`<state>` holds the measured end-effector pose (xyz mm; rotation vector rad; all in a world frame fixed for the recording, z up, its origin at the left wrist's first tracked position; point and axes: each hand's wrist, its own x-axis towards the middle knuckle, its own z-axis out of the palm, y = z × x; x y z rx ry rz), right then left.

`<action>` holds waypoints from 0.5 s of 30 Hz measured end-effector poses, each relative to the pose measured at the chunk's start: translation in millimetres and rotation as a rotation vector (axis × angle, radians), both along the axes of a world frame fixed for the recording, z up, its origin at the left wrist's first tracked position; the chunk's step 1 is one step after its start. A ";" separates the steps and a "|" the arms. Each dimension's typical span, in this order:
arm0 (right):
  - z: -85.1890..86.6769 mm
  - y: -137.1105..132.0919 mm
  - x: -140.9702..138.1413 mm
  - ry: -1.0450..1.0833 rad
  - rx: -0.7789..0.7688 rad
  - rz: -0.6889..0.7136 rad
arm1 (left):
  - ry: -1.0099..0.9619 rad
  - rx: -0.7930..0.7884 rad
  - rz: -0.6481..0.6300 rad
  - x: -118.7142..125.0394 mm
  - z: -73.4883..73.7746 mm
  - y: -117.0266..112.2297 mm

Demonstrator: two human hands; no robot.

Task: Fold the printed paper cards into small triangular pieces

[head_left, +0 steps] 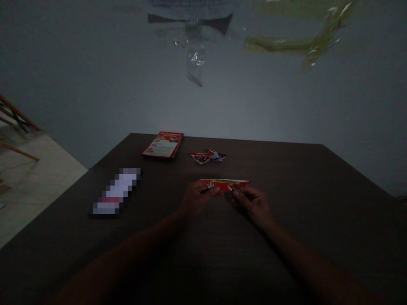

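Observation:
A folded red printed paper [222, 184] with a white top edge is held up above the dark table, its long side running left to right. My left hand [197, 195] pinches its left part between thumb and fingers. On the right part, my right hand [252, 203] grips it the same way, thumb in front. Just beyond the hands lie small folded paper pieces [203, 157] in red, white and blue, close together on the table. A stack of red and white printed leaflets [164, 145] rests farther back on the left.
A phone-like object [118, 190], blurred by pixels, lies left of my hands on the dark wooden table [152, 254]. Behind the table's far edge stands a pale wall [270, 101] with tape scraps. Wooden furniture legs [19, 112] show at far left.

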<state>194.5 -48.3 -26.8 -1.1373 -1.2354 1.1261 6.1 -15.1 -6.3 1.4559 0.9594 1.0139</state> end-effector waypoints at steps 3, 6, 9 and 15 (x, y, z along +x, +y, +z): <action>-1.0 -0.3 -0.9 0.010 -0.007 -0.030 | 0.027 0.019 0.001 -1.0 1.4 0.0; 1.2 -0.4 -2.0 0.016 -0.007 -0.053 | 0.040 0.011 0.003 -0.8 1.5 -0.8; 1.9 0.2 -2.1 0.003 -0.002 -0.064 | 0.002 -0.010 -0.004 0.6 0.3 -1.7; -1.1 0.9 -2.2 0.032 -0.033 -0.069 | -0.015 0.014 0.004 0.0 -1.9 -1.9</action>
